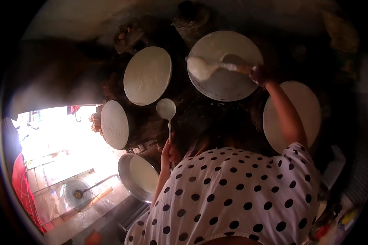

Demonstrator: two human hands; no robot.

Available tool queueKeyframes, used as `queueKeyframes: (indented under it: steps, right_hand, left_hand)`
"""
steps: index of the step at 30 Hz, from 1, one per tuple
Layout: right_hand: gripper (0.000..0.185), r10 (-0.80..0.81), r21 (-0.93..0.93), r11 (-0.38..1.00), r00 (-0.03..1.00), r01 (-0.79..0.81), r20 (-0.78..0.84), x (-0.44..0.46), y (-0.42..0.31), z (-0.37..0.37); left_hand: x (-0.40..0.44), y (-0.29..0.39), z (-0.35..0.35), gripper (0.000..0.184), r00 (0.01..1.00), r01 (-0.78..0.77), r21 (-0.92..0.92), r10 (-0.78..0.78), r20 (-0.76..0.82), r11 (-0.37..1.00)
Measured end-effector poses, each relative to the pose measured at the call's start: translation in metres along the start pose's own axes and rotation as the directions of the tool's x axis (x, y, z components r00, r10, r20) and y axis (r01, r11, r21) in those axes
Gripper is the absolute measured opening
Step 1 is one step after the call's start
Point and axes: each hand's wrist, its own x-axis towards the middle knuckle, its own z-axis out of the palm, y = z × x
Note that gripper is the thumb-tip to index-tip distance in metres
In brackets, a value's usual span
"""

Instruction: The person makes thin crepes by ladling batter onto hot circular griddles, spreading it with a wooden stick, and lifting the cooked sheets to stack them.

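Note:
My left hand is closed around the long thin handle of a ladle, whose round bowl is coated pale. My right hand grips the wooden handle of a tool with a rounded white end; motion blurs it, and its exact kind I cannot tell. That tool is above a large round pan, where a whitish layer covers part of the surface and a darker patch shows. Below my left hand stands a metal bowl of creamy white liquid.
More round, pale-covered discs surround me, one at the left and another under my right arm. Dark, sooty surfaces lie between them. Bright light enters at left, where a round dish with a long-handled utensil sits on tiles.

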Motion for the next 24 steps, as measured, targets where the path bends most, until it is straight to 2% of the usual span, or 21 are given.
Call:
queueKeyframes:
  steps: [1,3,4,5,7,8,10,11,12,13,14,15,16,17,18,19,20,21,22,23,24]
  right_hand:
    - [0.034,-0.008,0.0,1.0,1.0,0.008,0.002,0.0,0.011,0.011]
    - [0.036,-0.336,0.016,0.939,0.926,0.344,-0.173,0.002,0.061,0.043]
    - [0.035,-0.214,0.37,0.902,0.974,0.225,-0.07,0.014,0.079,0.059]
    - [0.035,-0.217,0.374,0.899,0.974,0.226,-0.066,0.017,0.073,0.052]
    - [0.035,0.117,0.408,0.91,0.989,-0.072,-0.086,0.012,0.047,0.03]
    - [0.036,0.112,0.252,0.963,0.992,-0.093,-0.063,0.017,0.043,0.033]
    - [0.037,0.1,0.216,0.972,0.994,-0.087,-0.048,0.005,0.036,0.047]
    - [0.038,0.09,0.167,0.982,0.996,-0.085,-0.026,-0.002,0.035,0.054]
    - [0.038,0.032,0.043,0.999,0.999,-0.031,-0.014,-0.011,0.046,0.065]
    - [0.037,-0.134,0.018,0.99,0.982,0.137,-0.136,-0.019,0.07,0.088]
    - [0.035,0.001,0.446,0.895,0.997,0.031,-0.072,-0.04,0.076,0.082]
    - [0.035,0.044,0.663,0.748,0.994,0.035,-0.102,-0.067,0.067,0.071]
    - [0.034,0.087,0.833,0.55,0.987,0.063,-0.132,-0.096,0.055,0.057]
    - [0.034,0.097,0.85,0.478,0.949,0.221,-0.301,-0.12,0.036,0.044]
    - [0.025,0.19,0.637,0.761,0.894,0.128,-0.406,-0.114,0.019,0.065]
    - [0.022,0.278,0.381,0.921,0.819,-0.08,-0.502,-0.108,0.002,0.086]
    - [0.026,0.413,0.629,0.766,0.851,-0.132,-0.325,-0.105,-0.05,0.09]
    - [0.035,0.501,0.745,0.616,0.857,-0.256,-0.12,-0.091,-0.091,0.114]
    - [0.046,0.485,0.755,0.648,0.819,-0.1,-0.308,-0.061,-0.129,0.153]
    - [0.056,0.472,0.761,0.648,0.804,-0.04,-0.36,-0.061,-0.188,0.139]
    - [0.057,0.517,0.722,0.672,0.803,-0.166,-0.296,-0.041,-0.218,0.161]
  left_hand:
    - [-0.004,-0.003,-0.007,0.04,1.0,-0.006,-0.003,0.006,-0.006,1.0]
    - [-0.013,-0.009,-0.02,0.038,0.999,0.005,-0.062,-0.003,0.038,0.998]
    - [-0.017,-0.01,-0.025,0.041,0.999,0.017,-0.121,-0.014,0.033,0.992]
    - [-0.018,-0.01,-0.027,0.041,1.0,0.016,-0.121,-0.013,0.025,0.993]
    - [-0.02,-0.007,-0.032,0.04,0.999,0.003,-0.017,-0.002,0.048,1.0]
    - [-0.018,-0.007,-0.032,0.04,0.999,-0.001,-0.011,0.001,0.049,1.0]
    - [-0.015,-0.005,-0.036,0.039,0.997,0.072,-0.188,-0.064,0.052,0.979]
    - [-0.012,-0.002,-0.04,0.039,0.996,0.077,-0.185,-0.065,0.068,0.98]
    - [-0.01,0.001,-0.046,0.038,0.99,0.069,-0.137,-0.05,0.133,0.988]
    - [-0.008,0.001,-0.051,0.038,0.98,0.054,-0.093,-0.035,0.198,0.994]
    - [-0.01,0.002,-0.049,0.038,0.976,0.054,-0.101,-0.032,0.214,0.993]
    - [-0.014,0.006,-0.043,0.038,0.982,0.051,-0.108,-0.03,0.186,0.993]
    - [-0.017,0.01,-0.044,0.038,0.988,0.048,-0.116,-0.03,0.155,0.992]
    - [-0.017,0.012,-0.051,0.038,0.986,0.046,-0.126,-0.025,0.163,0.991]
    - [-0.015,0.014,-0.058,0.037,0.987,0.047,-0.1,-0.031,0.155,0.994]
    - [-0.015,0.017,-0.065,0.037,0.988,0.053,-0.074,-0.041,0.148,0.996]
    - [-0.015,0.021,-0.068,0.037,0.987,0.059,-0.087,-0.045,0.157,0.994]
    - [-0.015,0.025,-0.069,0.037,0.988,0.088,-0.071,-0.078,0.132,0.994]
    - [-0.014,0.027,-0.068,0.037,0.988,0.116,-0.052,-0.111,0.104,0.992]
    - [-0.014,0.031,-0.069,0.037,0.987,0.123,-0.057,-0.116,0.111,0.991]
    - [-0.015,0.034,-0.073,0.037,0.981,0.137,-0.027,-0.132,0.14,0.99]
